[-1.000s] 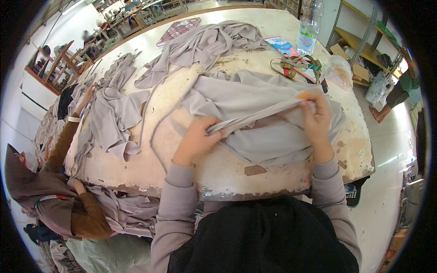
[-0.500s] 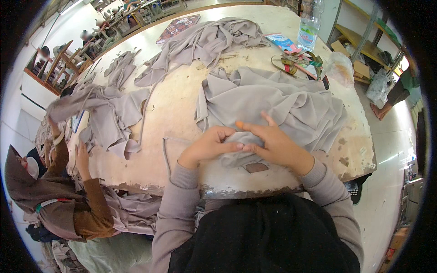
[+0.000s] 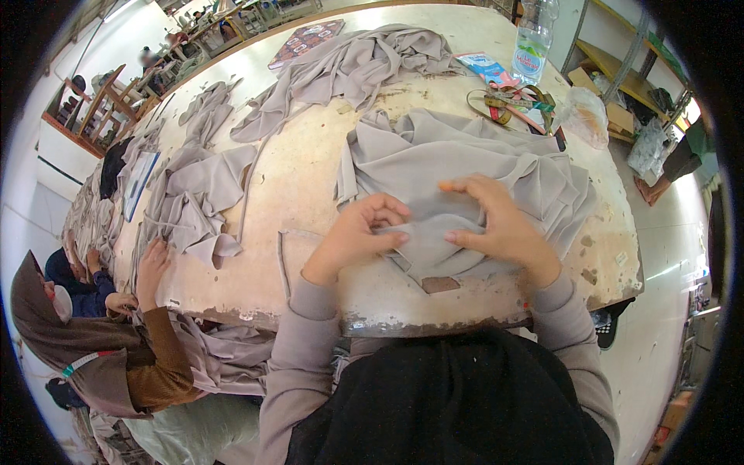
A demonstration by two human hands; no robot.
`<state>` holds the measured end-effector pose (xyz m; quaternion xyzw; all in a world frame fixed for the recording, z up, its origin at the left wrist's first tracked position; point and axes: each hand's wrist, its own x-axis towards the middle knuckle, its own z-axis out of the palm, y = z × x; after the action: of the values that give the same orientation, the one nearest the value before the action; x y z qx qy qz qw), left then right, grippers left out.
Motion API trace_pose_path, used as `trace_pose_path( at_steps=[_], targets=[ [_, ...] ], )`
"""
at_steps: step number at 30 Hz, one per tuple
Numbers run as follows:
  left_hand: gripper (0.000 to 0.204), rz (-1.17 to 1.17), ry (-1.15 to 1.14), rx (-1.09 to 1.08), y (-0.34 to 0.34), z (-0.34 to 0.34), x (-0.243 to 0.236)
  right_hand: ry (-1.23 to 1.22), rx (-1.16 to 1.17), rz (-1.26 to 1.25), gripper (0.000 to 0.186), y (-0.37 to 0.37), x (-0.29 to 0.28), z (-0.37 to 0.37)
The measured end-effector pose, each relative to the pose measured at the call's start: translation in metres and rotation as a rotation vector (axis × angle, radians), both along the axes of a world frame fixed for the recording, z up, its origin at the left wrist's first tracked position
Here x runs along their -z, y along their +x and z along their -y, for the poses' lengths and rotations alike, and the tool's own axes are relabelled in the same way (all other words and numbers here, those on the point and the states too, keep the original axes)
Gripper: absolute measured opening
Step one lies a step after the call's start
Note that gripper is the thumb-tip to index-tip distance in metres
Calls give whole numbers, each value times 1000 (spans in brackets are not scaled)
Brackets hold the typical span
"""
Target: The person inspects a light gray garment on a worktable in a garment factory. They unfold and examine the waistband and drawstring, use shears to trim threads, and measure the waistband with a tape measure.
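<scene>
A large grey piece of cloth (image 3: 457, 147) lies in loose folds on the table in front of me. Over its near left part hovers my left hand (image 3: 358, 232), fingers curved and thumb apart. My right hand (image 3: 504, 225) is opposite it over the cloth, thumb and fingers spread, with something orange on one fingertip. Cloth shows in the gap between the hands, and neither visibly grips it. Whether the fingertips touch the fabric I cannot tell.
The worn table (image 3: 302, 186) carries another grey cloth pile (image 3: 364, 62), a patterned book (image 3: 306, 43), a tape measure (image 3: 496, 108), a plastic bottle (image 3: 531, 54) and a clear bag (image 3: 585, 116). At left, a co-worker's hand (image 3: 153, 271) rests near more grey cloth (image 3: 194, 194).
My hands have moved apart from the bunched cloth between them, and that part now lies flatter. The co-worker at left has lowered the cloth and an arm.
</scene>
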<state>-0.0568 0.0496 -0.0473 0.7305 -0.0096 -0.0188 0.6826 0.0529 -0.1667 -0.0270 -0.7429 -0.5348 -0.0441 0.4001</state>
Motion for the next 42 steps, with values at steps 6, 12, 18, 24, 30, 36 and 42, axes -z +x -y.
trace_pose_path(
  at_steps=[6,12,18,24,30,36,42],
  targets=[
    [35,132,-24,-47,1,13,2,-161,-116,-581,26,-20,16,-13],
    [35,128,-176,-187,-1,-4,-1,-139,-102,-790,16,-14,12,-7],
    [35,126,-237,-248,0,-1,-1,-142,-104,-815,15,-14,10,-7],
    [22,178,-152,-415,-2,-12,1,-127,-186,-560,20,-11,14,-10],
    [12,517,-216,-813,-3,-60,5,-4,177,61,23,19,-4,13],
    [30,338,-60,-927,0,-78,15,-307,565,73,50,42,14,25],
    [53,-104,54,-562,14,-39,16,267,-35,-145,51,-13,14,-21]
  ],
)
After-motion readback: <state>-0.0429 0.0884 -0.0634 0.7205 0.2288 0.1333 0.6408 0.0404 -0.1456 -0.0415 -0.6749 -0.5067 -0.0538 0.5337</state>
